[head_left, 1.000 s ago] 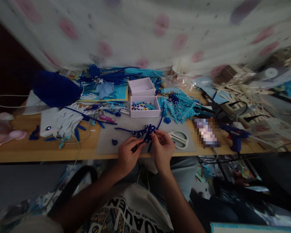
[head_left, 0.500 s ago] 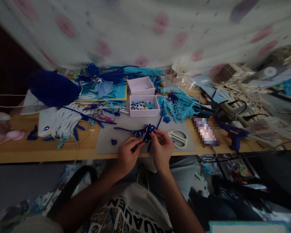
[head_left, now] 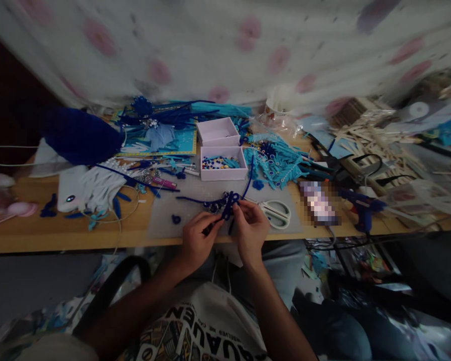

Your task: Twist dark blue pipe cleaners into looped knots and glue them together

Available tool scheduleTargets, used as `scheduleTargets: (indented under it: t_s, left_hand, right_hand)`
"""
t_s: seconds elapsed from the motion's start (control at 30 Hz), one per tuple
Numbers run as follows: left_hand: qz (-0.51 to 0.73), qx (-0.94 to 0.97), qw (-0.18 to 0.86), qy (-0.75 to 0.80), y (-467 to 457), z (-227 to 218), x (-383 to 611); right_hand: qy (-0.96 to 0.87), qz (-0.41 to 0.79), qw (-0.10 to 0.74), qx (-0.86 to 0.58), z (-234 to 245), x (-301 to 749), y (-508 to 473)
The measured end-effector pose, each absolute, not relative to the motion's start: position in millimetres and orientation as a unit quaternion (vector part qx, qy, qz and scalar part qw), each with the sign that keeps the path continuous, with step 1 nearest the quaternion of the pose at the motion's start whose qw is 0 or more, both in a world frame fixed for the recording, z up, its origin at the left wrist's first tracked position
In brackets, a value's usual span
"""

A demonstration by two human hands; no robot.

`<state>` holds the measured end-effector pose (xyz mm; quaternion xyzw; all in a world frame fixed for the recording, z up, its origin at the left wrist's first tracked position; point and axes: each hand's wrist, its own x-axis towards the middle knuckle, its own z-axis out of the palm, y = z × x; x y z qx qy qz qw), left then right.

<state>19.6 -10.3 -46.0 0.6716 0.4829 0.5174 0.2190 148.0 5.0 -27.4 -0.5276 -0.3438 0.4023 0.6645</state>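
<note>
Between my two hands is a dark blue pipe-cleaner ornament [head_left: 231,204] with small curled loops and shiny beads along its left side. My left hand [head_left: 200,237] pinches its lower left edge, fingers closed. From the right, my right hand [head_left: 251,228] grips it between thumb and fingertips. Long blue pipe-cleaner stems stick out from it to the left and up to the right. A small blue curled piece [head_left: 176,219] lies on the translucent mat [head_left: 165,205] left of my hands. White-handled scissors [head_left: 280,214] lie just past my right hand, their blades partly hidden.
A white box [head_left: 224,174] of beads stands beyond my hands, with its lid [head_left: 218,132] behind. Blue pipe-cleaner pieces [head_left: 281,163] pile up to the right. A phone [head_left: 319,203] and a blue glue gun [head_left: 363,208] lie farther right. White strips [head_left: 103,188] lie left.
My hands and the ornament keep nearly the same place and grip. A light, blue-edged thing at the bottom right has gone out of view.
</note>
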Motion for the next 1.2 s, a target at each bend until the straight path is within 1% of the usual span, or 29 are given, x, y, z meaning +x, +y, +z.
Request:
scheduleTargets:
  t_s: [1.2]
  left_hand:
    - [0.512,0.674,0.224,0.483,-10.8,-46.2,19.6]
  right_hand:
    - [-0.34,0.395,0.662,-0.538,-30.0,149.3,5.3]
